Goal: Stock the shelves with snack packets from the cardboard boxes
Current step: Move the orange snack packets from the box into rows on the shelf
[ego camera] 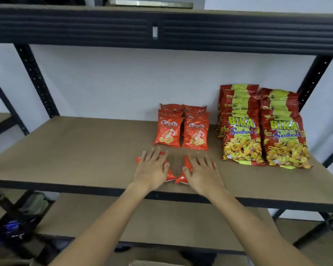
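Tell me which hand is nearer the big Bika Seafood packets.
Right. The right hand rests on a small orange packet just left of the Bika Seafood packets; the left hand lies farther left.

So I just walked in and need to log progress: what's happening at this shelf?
A person is stocking the shelf. Each hand lies on a small orange packet near the front edge: left hand on one, right hand on the other. Behind stand two rows of orange packets, with Bika bags to their right.
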